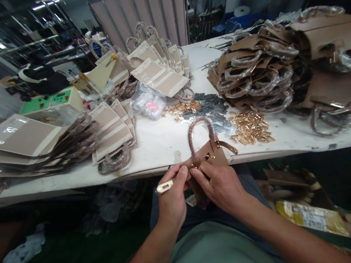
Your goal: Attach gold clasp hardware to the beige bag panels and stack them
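"Where is the brown bag piece point(220, 156) hanging while you're working?"

"You're holding it above your lap, at the near edge of the bench point(153, 144). Your left hand's point(172, 198) fingers are pinching it by the foot of its handle point(190, 138), and a pale slotted piece point(160, 189) is sticking out of that hand; your right hand's point(224, 188) fingers are gripping it just alongside."

"And farther off?"

"Gold clips point(251, 128) are lying heaped, grey strips point(209, 104) are spreading beside them, and a brown pile point(261, 67) is standing behind."
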`<state>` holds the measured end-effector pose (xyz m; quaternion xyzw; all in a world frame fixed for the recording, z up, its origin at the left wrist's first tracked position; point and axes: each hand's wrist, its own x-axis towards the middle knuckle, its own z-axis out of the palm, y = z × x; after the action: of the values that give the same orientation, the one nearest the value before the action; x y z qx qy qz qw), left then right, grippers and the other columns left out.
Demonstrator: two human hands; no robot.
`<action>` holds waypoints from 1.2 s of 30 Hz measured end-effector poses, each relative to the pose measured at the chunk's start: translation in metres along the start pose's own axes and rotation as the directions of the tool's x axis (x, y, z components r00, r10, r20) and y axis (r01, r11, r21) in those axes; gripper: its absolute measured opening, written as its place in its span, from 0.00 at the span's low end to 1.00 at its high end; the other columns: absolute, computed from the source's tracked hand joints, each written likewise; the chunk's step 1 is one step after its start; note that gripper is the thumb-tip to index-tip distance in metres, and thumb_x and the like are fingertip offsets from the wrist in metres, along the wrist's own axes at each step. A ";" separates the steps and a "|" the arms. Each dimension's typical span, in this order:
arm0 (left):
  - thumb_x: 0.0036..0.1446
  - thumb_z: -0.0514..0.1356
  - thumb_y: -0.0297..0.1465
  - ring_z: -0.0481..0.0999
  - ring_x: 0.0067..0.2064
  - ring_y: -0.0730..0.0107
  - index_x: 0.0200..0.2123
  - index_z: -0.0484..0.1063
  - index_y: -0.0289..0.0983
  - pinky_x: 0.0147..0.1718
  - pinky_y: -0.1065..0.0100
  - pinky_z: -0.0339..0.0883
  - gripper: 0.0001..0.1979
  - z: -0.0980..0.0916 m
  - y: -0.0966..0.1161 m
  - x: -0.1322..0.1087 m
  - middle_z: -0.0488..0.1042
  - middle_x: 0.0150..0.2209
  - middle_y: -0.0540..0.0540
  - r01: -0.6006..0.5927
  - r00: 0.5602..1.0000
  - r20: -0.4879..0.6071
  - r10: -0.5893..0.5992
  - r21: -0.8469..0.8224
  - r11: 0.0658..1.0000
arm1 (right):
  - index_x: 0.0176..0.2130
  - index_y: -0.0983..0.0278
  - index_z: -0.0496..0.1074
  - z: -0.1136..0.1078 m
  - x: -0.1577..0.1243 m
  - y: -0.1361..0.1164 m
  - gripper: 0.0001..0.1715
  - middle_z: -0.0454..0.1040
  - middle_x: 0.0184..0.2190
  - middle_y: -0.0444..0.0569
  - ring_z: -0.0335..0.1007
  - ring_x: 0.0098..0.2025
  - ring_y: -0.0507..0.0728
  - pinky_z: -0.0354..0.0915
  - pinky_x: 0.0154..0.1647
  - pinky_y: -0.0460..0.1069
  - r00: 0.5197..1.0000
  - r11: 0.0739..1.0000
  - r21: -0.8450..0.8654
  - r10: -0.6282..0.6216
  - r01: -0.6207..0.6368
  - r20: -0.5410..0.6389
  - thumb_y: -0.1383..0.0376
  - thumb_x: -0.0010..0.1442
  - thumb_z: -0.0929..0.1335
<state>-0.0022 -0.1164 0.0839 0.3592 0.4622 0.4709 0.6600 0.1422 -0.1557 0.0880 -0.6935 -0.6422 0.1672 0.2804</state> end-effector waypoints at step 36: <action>0.60 0.70 0.34 0.72 0.65 0.46 0.64 0.74 0.46 0.66 0.53 0.66 0.28 -0.003 0.092 -0.022 0.72 0.65 0.40 -0.592 0.796 0.299 0.526 0.203 0.780 | 0.36 0.62 0.77 -0.104 0.036 -0.035 0.10 0.77 0.30 0.46 0.72 0.30 0.56 0.67 0.30 0.48 0.971 0.904 0.365 -0.172 0.223 -0.166 0.58 0.63 0.69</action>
<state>-0.0347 -0.1098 0.1730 0.6232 0.3188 0.5304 0.4782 0.1800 -0.1381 0.1958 -0.5664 -0.6448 0.2140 0.4666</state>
